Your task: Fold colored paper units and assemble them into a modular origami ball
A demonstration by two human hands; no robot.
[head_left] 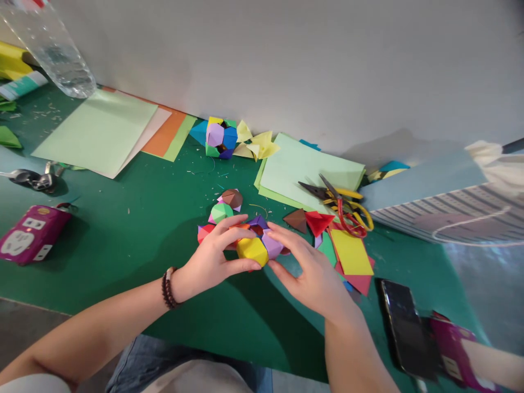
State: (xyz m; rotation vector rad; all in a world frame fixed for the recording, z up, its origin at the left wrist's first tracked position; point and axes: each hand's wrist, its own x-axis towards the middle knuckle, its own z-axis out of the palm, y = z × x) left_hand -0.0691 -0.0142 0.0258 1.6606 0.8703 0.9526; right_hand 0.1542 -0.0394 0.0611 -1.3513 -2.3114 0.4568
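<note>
Both hands hold a multicoloured folded-paper ball [254, 245] with yellow, purple, orange and red facets, just above the green mat [135, 240]. My left hand [215, 259], with a bead bracelet at the wrist, grips its left side, thumb under the yellow facet. My right hand [309, 270] presses fingertips on the purple facet at the right. Just behind lies a smaller paper ball [226, 206] in green, brown and pink. A finished paper ball [220, 137] sits by the wall.
Scissors [341, 203] with yellow and red handles lie on light green sheets [303, 166]. Loose coloured papers [350, 254] lie right of my hands. A phone [403, 325] sits at the lower right, a magenta power strip [28, 233] at the left, a plastic bottle [53, 46] far left.
</note>
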